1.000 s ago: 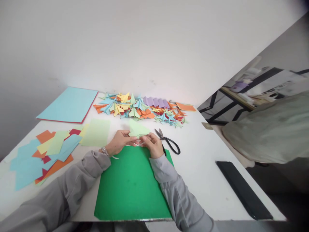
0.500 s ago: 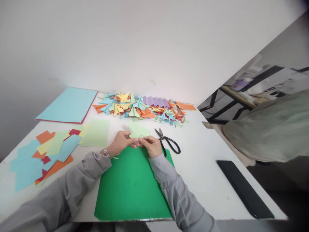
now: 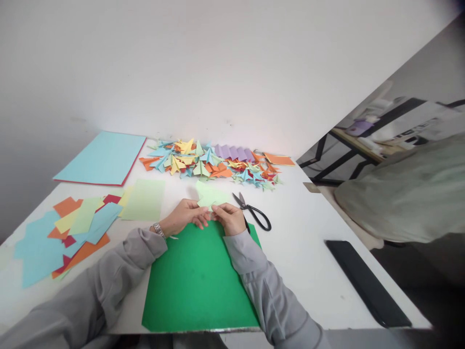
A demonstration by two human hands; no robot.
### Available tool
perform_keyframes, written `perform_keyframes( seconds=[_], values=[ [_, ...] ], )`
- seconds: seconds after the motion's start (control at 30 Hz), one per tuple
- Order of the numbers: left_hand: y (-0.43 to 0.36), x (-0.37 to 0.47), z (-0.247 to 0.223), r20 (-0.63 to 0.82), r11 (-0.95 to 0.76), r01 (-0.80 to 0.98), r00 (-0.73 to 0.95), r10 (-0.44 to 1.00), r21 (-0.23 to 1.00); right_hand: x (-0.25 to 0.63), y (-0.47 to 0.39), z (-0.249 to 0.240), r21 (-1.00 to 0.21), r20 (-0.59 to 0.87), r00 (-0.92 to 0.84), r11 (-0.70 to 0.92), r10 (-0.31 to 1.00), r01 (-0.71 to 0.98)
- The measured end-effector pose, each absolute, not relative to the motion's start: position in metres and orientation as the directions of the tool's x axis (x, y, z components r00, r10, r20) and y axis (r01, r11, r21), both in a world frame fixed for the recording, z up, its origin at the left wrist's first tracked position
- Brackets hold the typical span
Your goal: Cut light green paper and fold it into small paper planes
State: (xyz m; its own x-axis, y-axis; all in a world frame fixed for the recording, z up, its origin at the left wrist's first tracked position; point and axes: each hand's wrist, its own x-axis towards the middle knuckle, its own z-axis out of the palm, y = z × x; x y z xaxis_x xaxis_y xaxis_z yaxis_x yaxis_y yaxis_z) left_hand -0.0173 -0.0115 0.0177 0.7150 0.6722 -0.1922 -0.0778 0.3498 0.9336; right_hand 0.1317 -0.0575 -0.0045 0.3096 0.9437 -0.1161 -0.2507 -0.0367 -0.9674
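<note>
A piece of light green paper (image 3: 209, 193), partly folded, is held above the far edge of a green sheet (image 3: 203, 281). My left hand (image 3: 188, 213) pinches its near left part between thumb and fingers, a metal watch on the wrist. On the near right part, my right hand (image 3: 228, 217) grips the same paper with thumb and fingertips. The exact folds between the fingers are hidden. Black-handled scissors (image 3: 254, 211) lie just right of my right hand, blades pointing away, one handle loop partly covered by it.
Folded paper planes (image 3: 189, 162) and smaller folded pieces heap along the wall, beside a purple pleated paper (image 3: 234, 152). Loose coloured papers (image 3: 83, 218) and large blue sheets (image 3: 101, 157) lie left. A black flat case (image 3: 366, 281) rests right. A person's sleeve (image 3: 407, 194) shows beyond the table.
The light green paper has shifted slightly right and tilted between my fingers. My right hand has moved a little right, and my left fingers have loosened slightly beneath the paper.
</note>
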Motion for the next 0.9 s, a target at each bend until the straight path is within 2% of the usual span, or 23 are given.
perform_keyframes(
  seconds=[0.27, 0.5, 0.7, 0.9],
  values=[
    [-0.011, -0.016, 0.016, -0.193, 0.313, -0.038, 0.714, 0.673, 0.949, 0.131, -0.057, -0.006, -0.976, -0.12, 0.347, -0.045, 0.93, -0.215],
    [-0.01, -0.018, 0.019, -0.197, 0.417, -0.111, 0.755, 0.625, 0.902, 0.133, -0.056, -0.007, -0.972, -0.125, 0.318, -0.052, 0.94, -0.231],
    [-0.012, -0.017, 0.02, -0.189, 0.338, -0.07, 0.714, 0.674, 0.939, 0.13, -0.059, 0.002, -0.988, -0.092, 0.292, -0.052, 0.952, -0.143],
    [-0.012, -0.015, 0.016, -0.2, 0.325, -0.053, 0.692, 0.693, 0.944, 0.128, -0.06, 0.005, -0.953, -0.135, 0.265, -0.052, 0.955, -0.299]
  ],
)
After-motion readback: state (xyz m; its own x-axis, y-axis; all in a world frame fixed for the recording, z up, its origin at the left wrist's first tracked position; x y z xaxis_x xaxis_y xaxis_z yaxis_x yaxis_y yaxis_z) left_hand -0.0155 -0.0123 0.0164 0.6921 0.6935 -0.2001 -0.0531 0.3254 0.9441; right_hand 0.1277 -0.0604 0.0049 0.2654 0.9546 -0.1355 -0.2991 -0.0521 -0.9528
